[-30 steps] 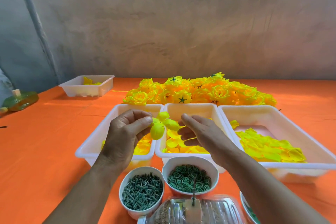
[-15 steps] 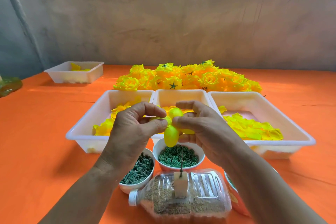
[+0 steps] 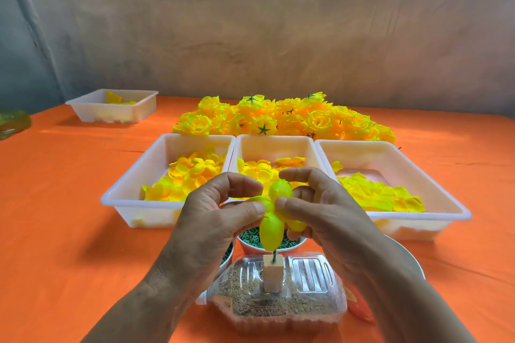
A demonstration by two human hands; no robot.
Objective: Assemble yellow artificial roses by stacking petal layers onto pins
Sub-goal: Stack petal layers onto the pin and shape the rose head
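- Yellow four-lobed fabric petal layer [image 3: 274, 210]: held in the air near the front of the table, directly above the thin dark green pin [image 3: 274, 254], its lowest lobe hanging down over the pin's top.
- Left hand [image 3: 211, 220]: fingers [image 3: 245, 207] curled, thumb and forefinger pinching the layer's left side close to its centre.
- Right hand [image 3: 326, 214]: fingers [image 3: 289, 205] likewise curled, pinching the layer's right side, a lobe tucked under the palm.
- Pin: upright in a small pale wooden block [image 3: 272, 277], itself set on a clear plastic bottle part-filled with sand [image 3: 278, 309] and lying on its side.
- Pin tip possibly already in the layer's centre hole; hidden by the hanging lobe, so not to be told.
- Progress, as a judgement: this rose barely begun, no other layer showing on the pin's bare lower length; left to do, seating this layer, then stacking the further ones.
- Just behind the bottle: a white bowl of small green rings [image 3: 246, 248].
- Further back: three white plastic trays [image 3: 131, 202] side by side, each with loose yellow petals.
- Behind the trays: a heap of finished yellow roses [image 3: 284, 120], so many already done.
- Under everything: the orange-covered table [image 3: 69, 245].
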